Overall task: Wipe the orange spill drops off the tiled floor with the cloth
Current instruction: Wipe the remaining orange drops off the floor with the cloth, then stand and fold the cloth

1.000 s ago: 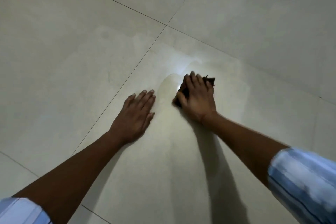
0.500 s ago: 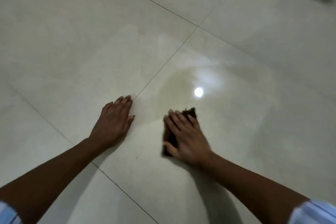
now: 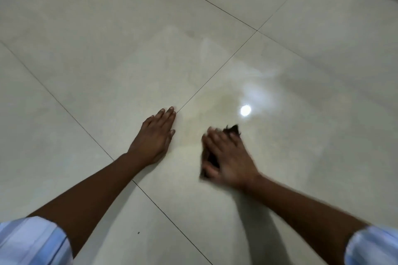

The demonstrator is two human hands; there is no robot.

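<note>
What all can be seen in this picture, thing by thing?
Glossy cream tiled floor: several large tiles with thin dark grout lines, filling the view.
Round white light reflection: one, on the tile just beyond the right hand.
Faint yellowish smear: one, on the same tile, left of the reflection; no distinct orange drops are visible.
Small dark speck: one, on the floor near the bottom between the arms.
Dark crumpled cloth: one, pressed to the floor, mostly covered by the right hand.
Left hand: bare, flat on the floor, empty.
Right hand: motion-blurred, on the cloth.
Light blue striped sleeves: two, rolled up, bottom corners.
</note>
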